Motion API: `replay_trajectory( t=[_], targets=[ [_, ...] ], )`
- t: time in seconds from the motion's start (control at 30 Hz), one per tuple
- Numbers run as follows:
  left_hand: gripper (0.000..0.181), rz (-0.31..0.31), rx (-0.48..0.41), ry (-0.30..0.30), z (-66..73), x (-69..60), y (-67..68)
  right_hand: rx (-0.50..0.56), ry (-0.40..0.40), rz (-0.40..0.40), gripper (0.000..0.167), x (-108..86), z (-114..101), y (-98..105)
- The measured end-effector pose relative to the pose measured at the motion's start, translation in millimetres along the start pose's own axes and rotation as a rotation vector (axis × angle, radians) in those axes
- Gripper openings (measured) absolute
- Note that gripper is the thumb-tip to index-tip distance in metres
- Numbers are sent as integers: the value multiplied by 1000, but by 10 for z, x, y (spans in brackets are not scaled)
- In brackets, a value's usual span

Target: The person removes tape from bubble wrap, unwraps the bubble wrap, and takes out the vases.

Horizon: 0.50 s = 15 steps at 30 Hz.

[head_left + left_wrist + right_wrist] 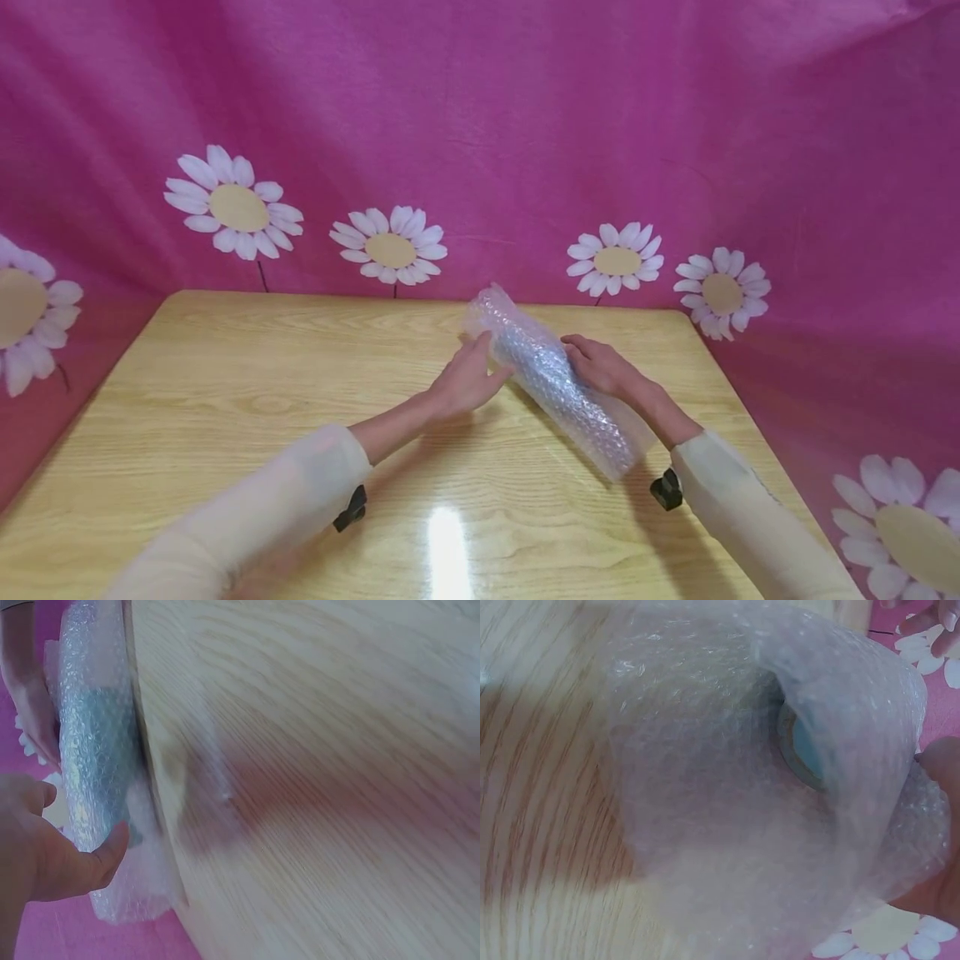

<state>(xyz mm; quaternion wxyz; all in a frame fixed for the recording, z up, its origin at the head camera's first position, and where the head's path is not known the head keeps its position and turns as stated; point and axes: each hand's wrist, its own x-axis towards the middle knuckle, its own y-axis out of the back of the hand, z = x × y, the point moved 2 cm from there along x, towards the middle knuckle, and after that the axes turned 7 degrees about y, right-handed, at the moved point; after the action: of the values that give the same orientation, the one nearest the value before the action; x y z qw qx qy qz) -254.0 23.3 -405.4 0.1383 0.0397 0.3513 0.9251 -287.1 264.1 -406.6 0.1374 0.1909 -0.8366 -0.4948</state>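
Note:
A roll of clear bubble wrap (558, 387) lies slantwise between the two hands, with a bluish-green object (109, 750) showing through its layers. In the right wrist view, a round end of that object (804, 746) shows inside the loose open end of the wrap. My left hand (463, 379) is at the roll's left side, fingers and thumb spread and not curled round it; in the left wrist view the thumb is over the wrap. My right hand (600, 367) holds the roll's right side, some of its fingers hidden behind the wrap.
The wooden table (262, 375) extends beneath both arms, its back edge near the roll's far end. Behind and beside it hangs a pink cloth (487, 150) printed with white daisies. A dark wrist device (667, 490) shows under the right sleeve, another (350, 509) under the left.

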Motion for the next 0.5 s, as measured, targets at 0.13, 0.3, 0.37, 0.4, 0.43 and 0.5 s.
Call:
replay_trajectory(
  t=[0.13, 0.3, 0.37, 0.4, 0.43, 0.5],
  targets=[
    [73, -16, -60, -6, 38, 21, -51, 20, -28, -4, 45, -5, -4, -10],
    [73, 3, -129, -5, 59, 46, -100, 47, -61, 6, 47, -12, -19, -19],
    [72, 18, -149, 5, 63, 51, -114, 65, -73, 4, 47, -13, -27, -23],
    [72, 21, -160, 13, 64, 52, -121, 73, -79, 1, 47, -15, -30, -23],
    [72, 21, -171, 21, 65, 53, -128, 80, -81, -1, 47, -15, -39, -20],
    [72, 24, -192, 33, 66, 53, -142, 92, -88, -7, 46, -20, -54, -21]
  ],
)
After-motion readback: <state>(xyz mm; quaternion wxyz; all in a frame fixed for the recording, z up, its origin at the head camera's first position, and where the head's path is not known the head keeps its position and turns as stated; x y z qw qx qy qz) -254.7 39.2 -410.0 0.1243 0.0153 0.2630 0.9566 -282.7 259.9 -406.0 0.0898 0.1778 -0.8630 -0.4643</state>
